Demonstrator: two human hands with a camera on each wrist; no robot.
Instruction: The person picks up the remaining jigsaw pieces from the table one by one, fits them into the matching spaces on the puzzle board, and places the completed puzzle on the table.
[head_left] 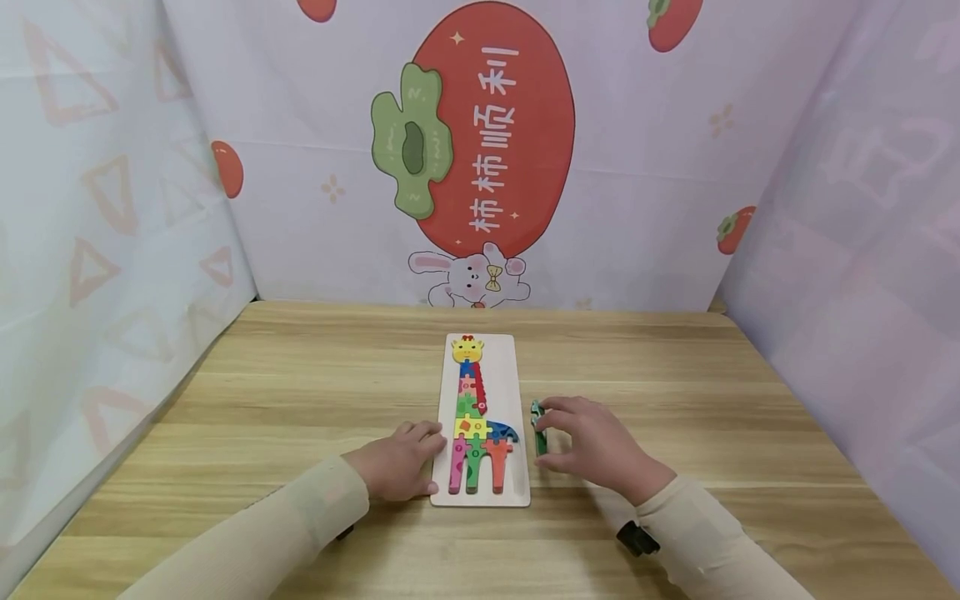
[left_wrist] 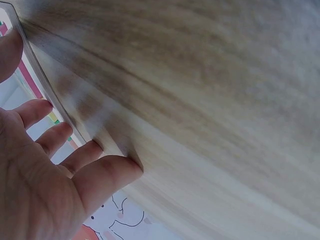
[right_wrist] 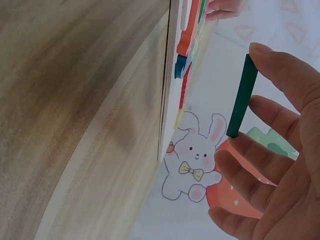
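Observation:
A wooden giraffe jigsaw board (head_left: pixel 500 367) lies on the table with colourful numbered pieces set in it, from the yellow head (head_left: pixel 467 350) down to pink, green and orange legs (head_left: pixel 498 471). My left hand (head_left: pixel 397 462) rests at the board's left edge, its thumb and fingertips touching the rim. Just right of the board, my right hand (head_left: pixel 596 442) pinches a green puzzle piece (right_wrist: pixel 243 97) between thumb and fingertips. The piece stands on edge above the table, its thin side showing in the right wrist view. Its printed face is mostly turned away.
The wood-grain table (head_left: pixel 322 367) reaches back to a white cloth backdrop (head_left: pixel 645 167) printed with a large persimmon and a rabbit. Cloth walls (head_left: pixel 97 233) stand along the left and right sides.

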